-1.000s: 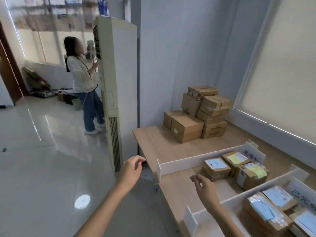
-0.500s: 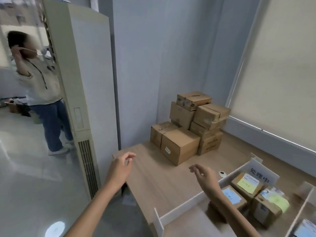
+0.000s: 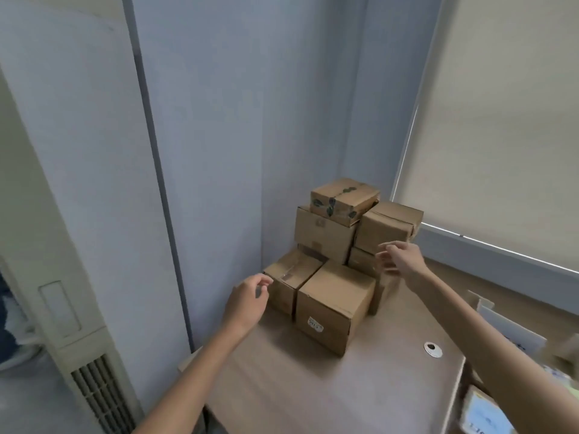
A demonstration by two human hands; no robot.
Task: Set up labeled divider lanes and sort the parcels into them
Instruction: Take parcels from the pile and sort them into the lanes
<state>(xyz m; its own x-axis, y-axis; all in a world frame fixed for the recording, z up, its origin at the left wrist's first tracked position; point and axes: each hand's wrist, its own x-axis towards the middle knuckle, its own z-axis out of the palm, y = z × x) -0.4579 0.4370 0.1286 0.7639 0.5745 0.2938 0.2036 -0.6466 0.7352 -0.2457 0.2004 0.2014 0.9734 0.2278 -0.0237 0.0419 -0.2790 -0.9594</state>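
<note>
The left hand (image 3: 247,300) and right hand (image 3: 402,256) have been brought forward to the stacked cardboard parcels (image 3: 326,236) between them. Fingers are loosely spread and nothing is held, so a pickup seems next.

A pale blue-grey wall corner (image 3: 238,120) meets a cream roller blind (image 3: 507,126) drawn over the window at right, daylight edging its side. A tall cream floor-standing air conditioner (image 3: 72,198) stands left of the light wooden surface (image 3: 313,393).

The single head view looks forward and down, close over the table's (image 3: 313,386) corner toward the wall.
</note>
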